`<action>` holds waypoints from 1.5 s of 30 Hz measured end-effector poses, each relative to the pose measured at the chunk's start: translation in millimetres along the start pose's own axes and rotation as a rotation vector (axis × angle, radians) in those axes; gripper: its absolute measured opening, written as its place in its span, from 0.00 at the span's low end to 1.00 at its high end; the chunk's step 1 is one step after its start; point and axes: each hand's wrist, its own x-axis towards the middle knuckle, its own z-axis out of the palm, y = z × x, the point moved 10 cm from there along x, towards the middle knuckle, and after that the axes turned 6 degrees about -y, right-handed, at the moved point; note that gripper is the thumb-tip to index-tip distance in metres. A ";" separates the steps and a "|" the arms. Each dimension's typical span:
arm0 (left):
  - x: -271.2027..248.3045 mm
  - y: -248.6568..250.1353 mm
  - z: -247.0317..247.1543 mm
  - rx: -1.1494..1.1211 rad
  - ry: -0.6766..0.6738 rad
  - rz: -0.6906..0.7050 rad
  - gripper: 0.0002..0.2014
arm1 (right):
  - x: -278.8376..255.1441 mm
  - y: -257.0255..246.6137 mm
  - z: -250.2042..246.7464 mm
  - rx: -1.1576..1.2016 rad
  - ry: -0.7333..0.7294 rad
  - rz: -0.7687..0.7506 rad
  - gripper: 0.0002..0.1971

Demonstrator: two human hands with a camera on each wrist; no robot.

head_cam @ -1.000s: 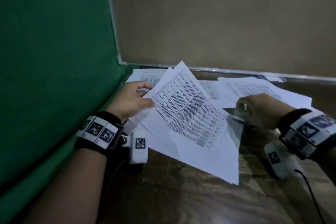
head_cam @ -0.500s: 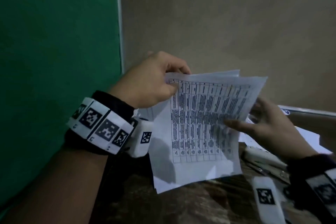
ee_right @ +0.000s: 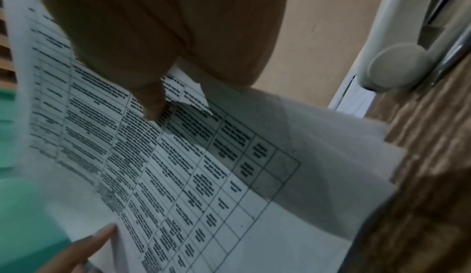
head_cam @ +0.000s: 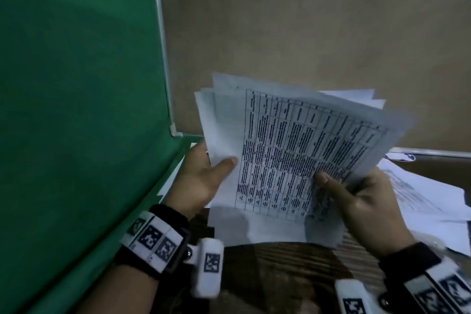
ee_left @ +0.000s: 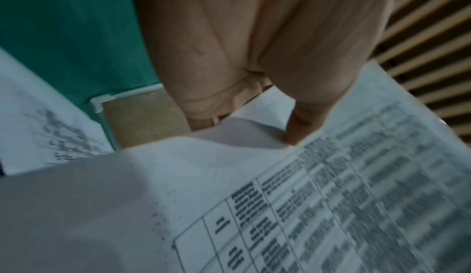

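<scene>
My left hand (head_cam: 202, 181) grips the sheaf of printed sheets (head_cam: 288, 145) at its left edge, thumb on top; my right hand (head_cam: 367, 201) pinches the right edge. Sheaf held tilted over the table (head_cam: 275, 273); loose papers (head_cam: 423, 194) lie on the table.

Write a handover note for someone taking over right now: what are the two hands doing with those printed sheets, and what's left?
Left hand: grips the bundle of printed sheets at its left edge, thumb in front.
Right hand: grips the same bundle at its lower right, thumb on the print.
Things: loose sheets lie on the wooden table to the right; a white stapler-like tool lies there too.
Done: one bundle is gathered in both hands.
Left: its edges are uneven, so probably square it up, then perhaps fasten it.
</scene>
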 end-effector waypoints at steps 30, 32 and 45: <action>-10.1 10.3 21.8 -0.018 0.059 0.048 0.17 | -6.0 28.4 -0.2 0.199 0.015 0.036 0.16; -10.4 11.8 21.1 -0.013 0.080 0.053 0.18 | -4.7 22.8 -3.8 0.183 0.036 0.006 0.15; -11.5 -11.1 22.6 0.107 0.041 -0.096 0.16 | -7.4 49.1 -4.1 0.071 -0.017 0.213 0.11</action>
